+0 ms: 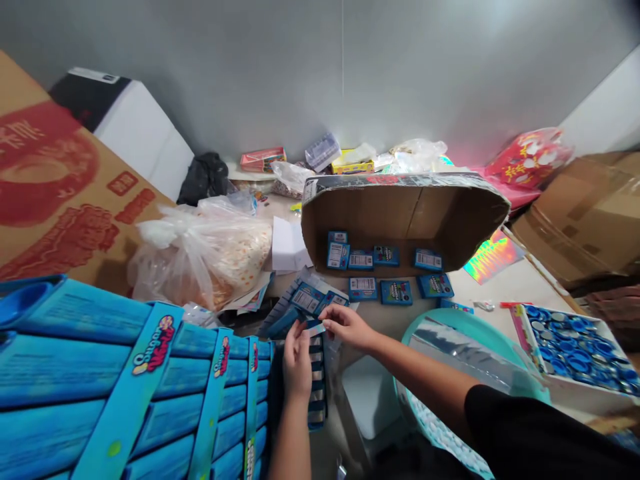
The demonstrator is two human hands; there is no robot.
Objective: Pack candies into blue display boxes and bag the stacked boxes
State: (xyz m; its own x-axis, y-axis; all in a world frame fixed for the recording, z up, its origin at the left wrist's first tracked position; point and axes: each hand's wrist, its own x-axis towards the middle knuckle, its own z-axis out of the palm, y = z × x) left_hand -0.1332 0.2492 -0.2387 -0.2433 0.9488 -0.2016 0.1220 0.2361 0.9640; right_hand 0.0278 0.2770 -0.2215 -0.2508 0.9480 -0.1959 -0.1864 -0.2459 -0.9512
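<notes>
My left hand (299,357) and my right hand (346,325) meet low in the middle of the view. Between their fingertips is a small blue box (314,325) with a pale strip across it. The left thumb and fingers grip its left side, while the right fingers pinch its right end. Just below stands a row of dark blue boxes with pale ends (317,387), partly hidden by my left wrist. Beyond the hands, more small blue boxes (307,299) lie on a striped sheet. Others sit in and before a cardboard box (405,207) lying on its side.
Large blue cartons (65,363) are stacked at the left. A teal basin (475,333) holding white pieces and a clear sheet stands under my right forearm. Farther right is a tray of blue caps (580,353). Plastic bags (205,247) lie behind the cartons.
</notes>
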